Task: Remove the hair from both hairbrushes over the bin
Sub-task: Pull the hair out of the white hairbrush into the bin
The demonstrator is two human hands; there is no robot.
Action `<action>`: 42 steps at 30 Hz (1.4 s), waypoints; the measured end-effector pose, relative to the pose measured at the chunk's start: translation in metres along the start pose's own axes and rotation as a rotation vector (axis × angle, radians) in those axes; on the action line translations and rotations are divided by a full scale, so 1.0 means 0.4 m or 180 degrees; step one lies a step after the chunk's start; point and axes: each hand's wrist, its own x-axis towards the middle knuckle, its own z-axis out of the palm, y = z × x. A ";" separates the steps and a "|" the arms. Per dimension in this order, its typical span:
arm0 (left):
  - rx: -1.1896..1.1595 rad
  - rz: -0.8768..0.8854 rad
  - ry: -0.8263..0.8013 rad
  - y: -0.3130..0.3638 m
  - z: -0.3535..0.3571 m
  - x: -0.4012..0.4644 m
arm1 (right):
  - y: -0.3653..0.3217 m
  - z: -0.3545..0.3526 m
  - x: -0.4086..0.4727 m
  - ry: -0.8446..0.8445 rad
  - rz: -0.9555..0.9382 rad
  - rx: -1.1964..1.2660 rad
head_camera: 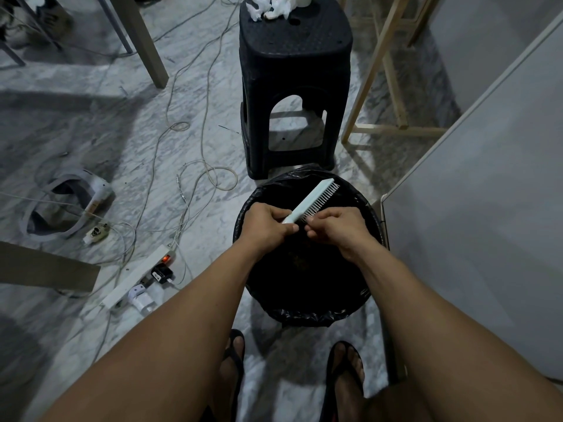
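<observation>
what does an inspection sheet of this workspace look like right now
surface: marble floor
job's things: pale hairbrush held over black-lined bin; second brush not seen
clutter: black stool with white tissue; grey headset
grippers: left hand grips brush handle; right hand pinches at bristles
cables: loose wires across floor, power strip switched on
surroundings: wooden frame, white panel

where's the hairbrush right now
In the head view the pale hairbrush is held over the black-lined bin, centre right, the left hand gripping its handle and the right hand pinching at its bristles, just before the black stool.
</observation>
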 end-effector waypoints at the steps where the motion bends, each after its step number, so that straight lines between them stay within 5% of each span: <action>1: -0.0026 -0.0003 0.0015 0.002 0.003 0.000 | 0.002 0.000 0.006 0.0099 -0.0034 -0.0076; 7: -0.0482 -0.0524 0.0346 0.006 -0.009 0.013 | 0.034 -0.032 0.038 0.0676 -0.0418 -0.1088; 13: -0.1136 -0.0832 0.0062 0.030 -0.013 -0.009 | 0.040 -0.042 0.028 0.0333 -0.0200 -0.2609; 17: -0.1063 -0.0934 -0.0094 0.034 -0.015 -0.013 | 0.024 -0.036 0.028 0.0663 -0.0578 -0.2185; 22: -0.0516 -0.0766 -0.0348 0.027 -0.020 -0.016 | 0.006 -0.010 0.020 -0.0034 -0.0443 -0.0223; 29: -0.0008 -0.0488 -0.0558 0.015 -0.019 -0.018 | 0.012 -0.030 0.041 0.0758 -0.0310 -0.0604; 37: 0.0112 -0.0771 -0.0192 -0.005 -0.029 -0.001 | 0.005 -0.091 0.052 0.1576 -0.0152 -0.0600; 42: -0.0419 -0.1056 -0.0256 -0.001 -0.036 -0.013 | 0.040 -0.099 0.065 0.1071 -0.0077 -0.1359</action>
